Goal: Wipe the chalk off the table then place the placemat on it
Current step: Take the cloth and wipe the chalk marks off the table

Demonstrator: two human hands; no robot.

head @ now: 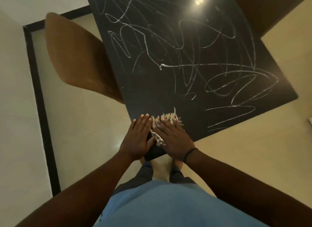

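While two chairs [79, 57] flank one table [168, 95], both hands lie flat on seemingly one cloth [166, 119].

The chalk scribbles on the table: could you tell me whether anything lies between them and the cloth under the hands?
Nothing visible does. The frayed cloth sits at the near corner of the table under both flat hands, and bare tabletop runs to the chalk scribbles.

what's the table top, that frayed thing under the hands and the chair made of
Table: a hard, smooth black top, maybe laminate or painted board; it mirrors a lamp as a bright spot and takes chalk scribbles.
Frayed piece: pale woven fibre, perhaps jute or cotton, with loose threads at its edge; both the left hand and the right hand press flat on it.
Chair: matte brown shell, probably moulded plastic or wood.
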